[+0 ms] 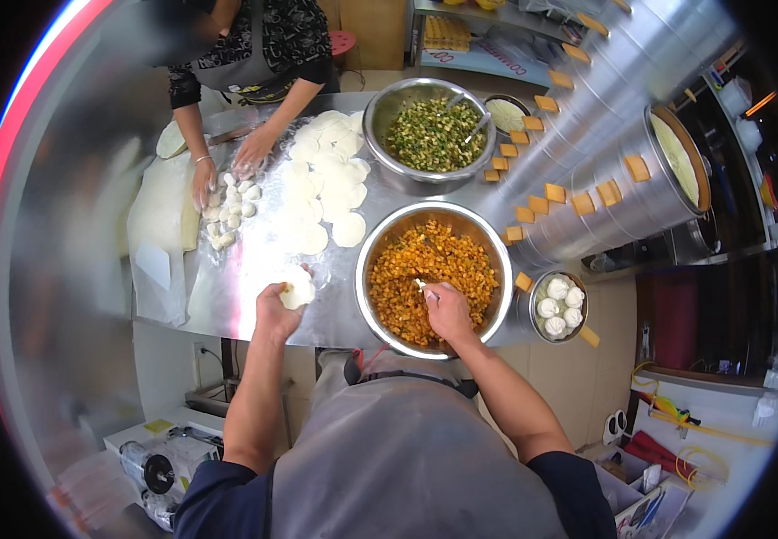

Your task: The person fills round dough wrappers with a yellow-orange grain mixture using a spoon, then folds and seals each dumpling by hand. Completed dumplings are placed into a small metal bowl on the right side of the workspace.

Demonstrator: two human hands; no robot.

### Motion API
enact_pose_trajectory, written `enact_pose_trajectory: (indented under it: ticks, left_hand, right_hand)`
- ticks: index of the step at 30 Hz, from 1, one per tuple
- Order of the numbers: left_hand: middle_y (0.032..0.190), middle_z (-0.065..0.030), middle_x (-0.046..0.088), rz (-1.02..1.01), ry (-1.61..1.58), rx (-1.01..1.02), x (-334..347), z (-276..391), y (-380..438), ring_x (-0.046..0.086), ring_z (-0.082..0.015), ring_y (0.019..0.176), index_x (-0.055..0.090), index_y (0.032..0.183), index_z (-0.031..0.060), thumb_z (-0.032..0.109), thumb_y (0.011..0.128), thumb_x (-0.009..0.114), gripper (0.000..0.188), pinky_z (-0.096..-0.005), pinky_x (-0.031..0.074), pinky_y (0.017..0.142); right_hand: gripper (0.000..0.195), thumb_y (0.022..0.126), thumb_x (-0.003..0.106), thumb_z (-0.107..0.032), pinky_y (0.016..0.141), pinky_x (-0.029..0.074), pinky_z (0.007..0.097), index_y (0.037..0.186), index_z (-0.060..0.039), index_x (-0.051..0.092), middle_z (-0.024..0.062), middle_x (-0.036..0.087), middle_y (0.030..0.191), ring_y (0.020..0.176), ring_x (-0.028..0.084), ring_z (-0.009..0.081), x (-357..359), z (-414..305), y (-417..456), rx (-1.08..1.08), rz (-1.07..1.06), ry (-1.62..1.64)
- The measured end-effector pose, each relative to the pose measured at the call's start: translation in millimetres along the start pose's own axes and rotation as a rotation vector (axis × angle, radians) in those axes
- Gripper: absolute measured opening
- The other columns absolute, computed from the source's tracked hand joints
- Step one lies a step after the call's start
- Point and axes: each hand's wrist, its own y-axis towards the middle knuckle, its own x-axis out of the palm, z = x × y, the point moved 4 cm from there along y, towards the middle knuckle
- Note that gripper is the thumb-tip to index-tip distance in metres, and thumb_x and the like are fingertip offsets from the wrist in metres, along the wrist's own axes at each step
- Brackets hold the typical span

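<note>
In my left hand (279, 315) lies a round dough wrapper (299, 288), held over the steel table with a small smear of orange filling at its left edge. My right hand (449, 311) grips a spoon (421, 286) by its handle. The spoon's far end dips into the diced orange filling (396, 259) and is partly hidden. That filling sits in a large steel bowl (507, 283) at the table's front edge. Rolled wrappers (335, 182) lie overlapped on the table, left of the bowls. Several pleated buns (555, 308) sit in a small round steamer at the right.
Behind the orange filling stands a second steel bowl (374, 111) of chopped green filling. Tall steamer stacks (564, 215) with wooden handles rise at the right. Across the table, a co-worker's hands (254, 149) are at small dough pieces (233, 205). Covered dough (160, 209) lies at the left.
</note>
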Motion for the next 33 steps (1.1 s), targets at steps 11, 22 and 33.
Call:
enact_pose_trajectory:
  ticks: [11, 22, 33]
  left_hand:
    - [0.133, -0.0257, 0.057, -0.019, -0.063, -0.21, 23.3, -54.6, -23.6, 0.057, -0.0393, 0.125, 0.043, 0.137, -0.0134, 0.014, 0.085, 0.05, 0.06, -0.0452, 0.048, 0.108]
    - [0.134, -0.0251, 0.057, -0.082, 0.137, -0.25, 63.9, -85.1, -18.6, 0.056, -0.0363, 0.125, 0.044, 0.138, -0.0119, 0.027, 0.104, 0.03, 0.054, -0.0449, 0.041, 0.11]
    - [0.143, -0.0194, 0.052, -0.152, 0.072, -0.286, 115.6, -154.3, 21.5, 0.049, -0.0346, 0.132, 0.041, 0.145, -0.0022, 0.046, 0.108, 0.021, 0.065, -0.0474, 0.035, 0.114]
  right_hand:
    - [0.025, 0.1, 0.057, -0.013, 0.055, 0.049, 0.028, 0.113, 0.0033, 0.07, 0.0096, 0.07, 0.087, 0.064, 0.058, 0.0118, 20.6, 20.7, -4.5, 0.387, -0.252, 0.577]
    - [0.026, 0.102, 0.05, -0.009, 0.056, 0.048, 0.0281, 0.118, 0.0065, 0.063, 0.0107, 0.067, 0.085, 0.064, 0.059, 0.0131, -7.8, 29.7, -21.1, 0.616, -0.098, 1.015]
    - [0.028, 0.104, 0.053, -0.013, 0.06, 0.049, 0.0285, 0.124, 0.0051, 0.06, 0.0111, 0.067, 0.093, 0.066, 0.058, 0.0132, -68.2, -29.8, -35.1, 0.427, 0.236, 1.224]
